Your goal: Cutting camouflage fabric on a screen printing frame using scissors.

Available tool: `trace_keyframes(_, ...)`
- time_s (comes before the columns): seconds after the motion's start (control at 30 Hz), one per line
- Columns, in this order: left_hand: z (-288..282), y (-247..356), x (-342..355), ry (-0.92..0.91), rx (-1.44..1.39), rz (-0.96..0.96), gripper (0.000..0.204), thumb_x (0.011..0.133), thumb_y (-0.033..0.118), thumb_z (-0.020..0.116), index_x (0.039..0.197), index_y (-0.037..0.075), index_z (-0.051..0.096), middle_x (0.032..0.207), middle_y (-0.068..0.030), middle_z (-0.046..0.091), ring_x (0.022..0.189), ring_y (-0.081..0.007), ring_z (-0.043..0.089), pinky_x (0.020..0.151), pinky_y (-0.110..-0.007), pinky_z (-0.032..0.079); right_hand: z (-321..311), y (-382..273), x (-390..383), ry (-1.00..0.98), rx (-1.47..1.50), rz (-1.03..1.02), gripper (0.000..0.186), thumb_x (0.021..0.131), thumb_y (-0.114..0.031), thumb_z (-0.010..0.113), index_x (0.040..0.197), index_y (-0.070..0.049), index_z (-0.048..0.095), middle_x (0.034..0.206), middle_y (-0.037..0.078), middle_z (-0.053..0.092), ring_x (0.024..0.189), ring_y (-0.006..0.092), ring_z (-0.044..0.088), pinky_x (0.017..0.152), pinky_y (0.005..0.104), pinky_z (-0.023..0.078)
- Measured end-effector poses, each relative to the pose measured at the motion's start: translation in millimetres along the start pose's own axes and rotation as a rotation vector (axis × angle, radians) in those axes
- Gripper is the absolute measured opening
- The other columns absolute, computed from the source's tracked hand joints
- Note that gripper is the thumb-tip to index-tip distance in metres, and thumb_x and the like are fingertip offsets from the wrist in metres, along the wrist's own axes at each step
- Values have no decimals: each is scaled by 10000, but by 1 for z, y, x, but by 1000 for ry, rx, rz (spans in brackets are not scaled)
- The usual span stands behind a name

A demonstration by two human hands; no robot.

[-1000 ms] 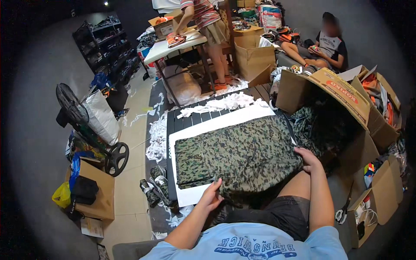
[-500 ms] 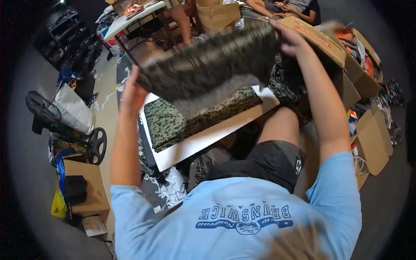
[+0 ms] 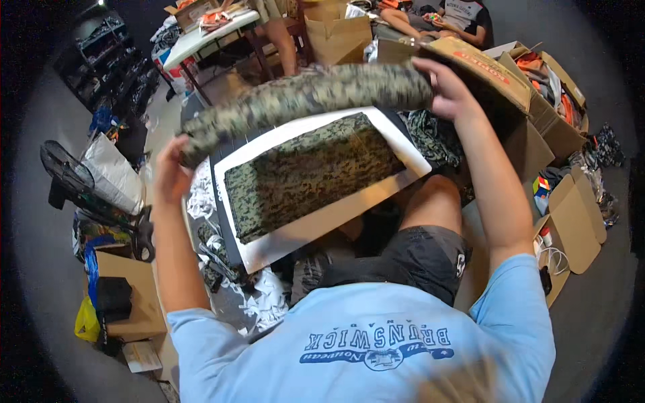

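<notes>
Stretched between my two hands is a folded camouflage cloth [image 3: 316, 95], bowed upward and blurred by motion. My left hand [image 3: 173, 173] grips its left end, and my right hand [image 3: 445, 88] is closed on the right end. Below it a second folded camouflage cloth [image 3: 316, 178] lies flat on a white board [image 3: 279, 254]. The held cloth hangs over the far side of this board, apart from the one lying there. A shadow falls across most of the lower cloth.
Dark crumpled camouflage fabric [image 3: 433, 138] and an open cardboard box [image 3: 484, 70] are at the right. White scraps [image 3: 267, 295] lie below the board. A fan [image 3: 67, 171] stands at left. Beyond are a white table [image 3: 211, 37] and a seated person [image 3: 463, 23].
The held cloth has gone from a wide, hanging sheet to a narrower arched band. My left hand has moved left and lower, the right slightly down, and more of the lower cloth shows.
</notes>
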State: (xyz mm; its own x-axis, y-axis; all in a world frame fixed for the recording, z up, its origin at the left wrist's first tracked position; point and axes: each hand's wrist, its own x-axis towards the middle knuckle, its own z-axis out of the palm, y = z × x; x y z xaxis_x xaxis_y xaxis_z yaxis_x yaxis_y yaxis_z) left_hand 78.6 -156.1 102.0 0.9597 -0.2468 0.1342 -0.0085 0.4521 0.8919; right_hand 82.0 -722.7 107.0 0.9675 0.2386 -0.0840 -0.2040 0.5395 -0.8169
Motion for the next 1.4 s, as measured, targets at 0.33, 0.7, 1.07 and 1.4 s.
trace_keyframes(0.33, -48, -197, -78, 434, 130, -607, 142, 918, 216, 650, 925, 79, 685, 931, -48, 727, 809, -160, 653, 784, -237, 465, -83, 218, -17, 221, 77, 586, 409, 938, -192, 692, 1255, 49, 596, 1184, 178, 698, 1017, 244, 703, 895, 353, 581)
trace_keyframes(0.7, -43, -230, -110, 276, 240, -609, 264, 982, 295, 661, 1082, 51, 670, 1021, -39, 690, 896, -126, 612, 833, -204, 431, -67, 206, -45, 356, -240, 338, 425, 964, -251, 670, 1262, 45, 603, 1196, 168, 694, 1019, 230, 687, 871, 336, 539)
trace_keyframes(1.07, 2, -222, -153, 286, -28, -680, 354, 992, 310, 658, 1151, -7, 666, 1071, -113, 718, 909, -160, 688, 796, -256, 532, -78, 204, -63, 360, -335, 127, 389, 967, -247, 663, 1204, 59, 619, 1116, 171, 711, 952, 203, 691, 810, 299, 534)
trace_keyframes(1.4, -56, -80, -26, 303, 132, -196, 408, 999, 387, 633, 1157, 12, 676, 1075, -110, 733, 876, -204, 707, 786, -311, 553, -16, 57, 16, 239, -655, -192, 419, 939, -344, 721, 1125, 27, 665, 1062, 128, 711, 909, 189, 674, 850, 315, 539)
